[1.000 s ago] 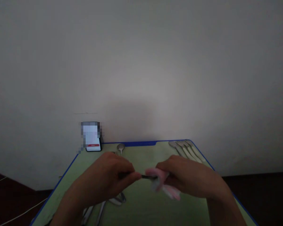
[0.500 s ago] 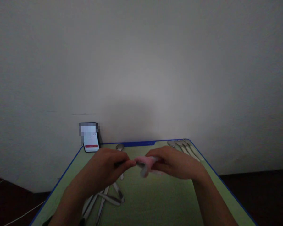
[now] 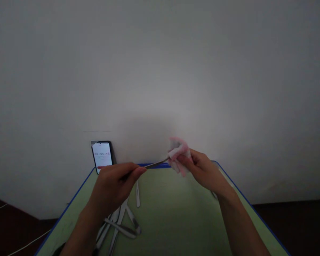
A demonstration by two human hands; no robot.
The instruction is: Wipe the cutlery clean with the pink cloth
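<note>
My left hand point(image 3: 117, 185) is closed around one end of a piece of cutlery point(image 3: 157, 164), a thin metal shaft held up above the table. Its far end disappears into a pink and white cloth point(image 3: 179, 156), so I cannot tell whether it is a spoon or a fork. My right hand point(image 3: 202, 167) pinches that crumpled cloth, thumb on the near side, around the hidden end. Below my left hand, several metal utensils point(image 3: 122, 229) lie crossed in a loose pile. A single handle point(image 3: 138, 195) lies just beyond them.
The green table point(image 3: 181, 220) has a blue edge and stands against a grey wall point(image 3: 160, 71). A phone point(image 3: 104, 156) with a lit timer screen leans on the wall at the back left. Part of a utensil point(image 3: 214, 194) shows beneath my right wrist.
My right hand and the cloth have moved up and right, away from my left hand. More of the metal shaft now shows between them. The right forearm now covers the forks at the back right.
</note>
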